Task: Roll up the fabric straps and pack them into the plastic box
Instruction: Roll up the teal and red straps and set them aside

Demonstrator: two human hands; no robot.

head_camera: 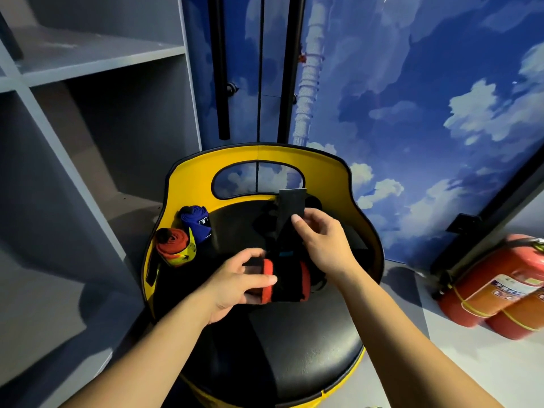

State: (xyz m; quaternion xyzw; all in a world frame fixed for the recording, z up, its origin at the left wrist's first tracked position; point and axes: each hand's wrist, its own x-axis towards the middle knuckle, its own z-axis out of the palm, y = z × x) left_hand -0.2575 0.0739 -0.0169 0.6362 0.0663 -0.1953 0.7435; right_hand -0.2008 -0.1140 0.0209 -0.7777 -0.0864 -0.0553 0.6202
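**Two hands on a black-and-red strap, two rolls set aside on the chair**

A person leans over a round black padded chair seat [294, 363] with a yellow curved backrest [329, 178]. The left hand [235, 285] grips one end of a half-rolled black fabric strap with red edging [287, 278], thumb on top and fingers curled round the red-rimmed end of the roll. The right hand [323, 240] pinches the loose black tail of the same strap between thumb and fingers, and that tail stands up towards a flat dark rectangular end piece [291, 201] near the backrest opening. The strap roll is held just above the middle of the seat.

Two finished rolls lie at the left edge of the seat, touching each other: one blue rolled fabric strap [195, 223] carrying a small dark tag whose print is too small to read, and one red rolled fabric strap with a yellow printed band [173, 250], whose black markings cannot be made out. That makes three straps countable in all.

On the floor to the right lie two red fire extinguishers [497, 293], side by side and bound with yellow cord; their pale labels carry writing that is blurred beyond reading. Grey open shelving [88, 63] stands to the left, and a blue wall mural of white clouds [426, 113] fills the background.
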